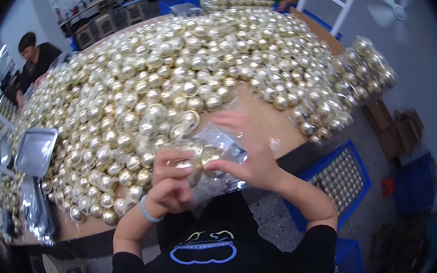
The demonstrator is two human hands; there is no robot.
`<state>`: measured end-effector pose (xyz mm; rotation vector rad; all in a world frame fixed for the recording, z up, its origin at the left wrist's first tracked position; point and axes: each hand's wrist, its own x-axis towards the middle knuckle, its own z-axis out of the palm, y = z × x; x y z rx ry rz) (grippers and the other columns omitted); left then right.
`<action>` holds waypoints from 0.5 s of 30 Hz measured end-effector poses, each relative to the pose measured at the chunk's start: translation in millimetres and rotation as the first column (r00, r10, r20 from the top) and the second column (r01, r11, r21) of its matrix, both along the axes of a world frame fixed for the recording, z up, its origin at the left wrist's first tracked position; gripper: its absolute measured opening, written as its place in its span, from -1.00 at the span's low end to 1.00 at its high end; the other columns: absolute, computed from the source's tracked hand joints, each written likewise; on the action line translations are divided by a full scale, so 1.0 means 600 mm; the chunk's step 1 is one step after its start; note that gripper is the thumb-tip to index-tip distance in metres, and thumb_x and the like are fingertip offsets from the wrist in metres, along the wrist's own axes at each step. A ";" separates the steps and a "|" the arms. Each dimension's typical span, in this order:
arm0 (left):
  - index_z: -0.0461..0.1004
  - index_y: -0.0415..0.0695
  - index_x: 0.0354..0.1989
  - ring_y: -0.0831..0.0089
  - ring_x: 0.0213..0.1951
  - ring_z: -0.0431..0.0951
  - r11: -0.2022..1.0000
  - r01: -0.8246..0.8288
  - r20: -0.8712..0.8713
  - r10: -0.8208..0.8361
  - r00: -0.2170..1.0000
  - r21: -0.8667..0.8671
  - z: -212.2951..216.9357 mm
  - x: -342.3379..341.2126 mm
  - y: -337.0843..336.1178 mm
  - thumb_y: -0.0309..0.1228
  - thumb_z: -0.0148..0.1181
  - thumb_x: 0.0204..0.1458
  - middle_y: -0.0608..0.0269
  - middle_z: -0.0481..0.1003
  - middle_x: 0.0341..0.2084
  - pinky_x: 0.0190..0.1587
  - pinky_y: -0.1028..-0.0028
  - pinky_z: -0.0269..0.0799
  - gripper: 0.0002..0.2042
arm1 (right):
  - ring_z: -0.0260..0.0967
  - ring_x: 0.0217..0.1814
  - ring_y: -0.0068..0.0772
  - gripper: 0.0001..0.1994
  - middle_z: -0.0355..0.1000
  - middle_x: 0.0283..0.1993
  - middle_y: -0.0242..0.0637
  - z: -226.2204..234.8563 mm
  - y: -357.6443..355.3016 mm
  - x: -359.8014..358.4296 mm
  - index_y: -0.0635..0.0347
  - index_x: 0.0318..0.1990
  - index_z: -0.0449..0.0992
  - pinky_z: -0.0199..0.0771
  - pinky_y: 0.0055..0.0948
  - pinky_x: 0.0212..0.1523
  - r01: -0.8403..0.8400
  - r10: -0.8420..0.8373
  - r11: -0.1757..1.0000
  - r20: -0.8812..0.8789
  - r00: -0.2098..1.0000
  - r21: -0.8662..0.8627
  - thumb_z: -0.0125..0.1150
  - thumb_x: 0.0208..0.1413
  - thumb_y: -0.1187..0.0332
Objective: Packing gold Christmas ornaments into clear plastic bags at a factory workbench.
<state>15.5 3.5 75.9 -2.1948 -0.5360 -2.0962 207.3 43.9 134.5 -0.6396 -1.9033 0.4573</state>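
Note:
A heap of shiny gold balls (145, 82), many in clear wrapping, covers the table. At its near edge, in front of my chest, lies a clear plastic bag (208, 185), with a few gold balls at its mouth. My left hand (172, 177), a pale band on its wrist, curls its fingers round gold balls (187, 158) beside the bag; its fingertips are blurred. Over the bag's right side my right hand (256, 156) has its thumb and fingers spread wide. That thumb is close to a gold ball (210, 156); whether they touch I cannot tell.
A metal tray (36, 150) and a stack of clear bags (36, 211) lie at the left. Packed bags of balls (364, 71) are piled at the right edge. Blue crates (358, 202) stand on the floor at the right. Another person (36, 61) works at the far left.

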 end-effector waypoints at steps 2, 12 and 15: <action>0.14 -0.07 -0.25 0.02 -0.22 0.57 0.997 0.079 0.036 -0.079 0.996 -0.013 0.001 0.006 -0.012 -0.21 0.13 0.23 0.14 0.47 -0.29 -0.27 0.09 0.43 -0.70 | 0.49 0.12 -0.10 -0.63 0.56 0.03 -0.09 -0.012 -0.011 0.018 0.27 0.06 0.56 0.44 -0.24 0.15 -0.163 0.178 0.971 0.073 0.981 -0.173 0.35 0.16 0.25; 0.16 -0.33 0.09 0.12 0.06 0.41 0.553 0.302 0.139 -0.316 0.938 -0.777 0.025 0.115 0.026 -0.63 -0.14 0.16 -0.14 0.39 -0.01 0.14 0.21 0.32 -0.69 | 0.34 0.26 0.09 -0.34 0.34 0.26 0.06 0.017 -0.081 0.116 0.31 0.36 0.22 0.31 -0.10 0.28 0.147 -0.075 0.985 0.543 0.837 -0.091 0.24 0.22 0.12; 0.15 -0.30 0.19 -0.07 0.06 0.40 0.888 0.048 0.013 -0.047 0.999 -0.458 0.047 0.157 0.043 -0.44 0.18 0.17 -0.24 0.32 0.05 0.14 0.20 0.32 -0.52 | 0.29 0.33 -0.06 -0.25 0.30 0.29 0.03 0.017 -0.051 0.166 0.31 0.38 0.15 0.24 -0.21 0.32 0.308 -0.152 0.922 0.513 0.845 -0.234 0.36 0.13 0.17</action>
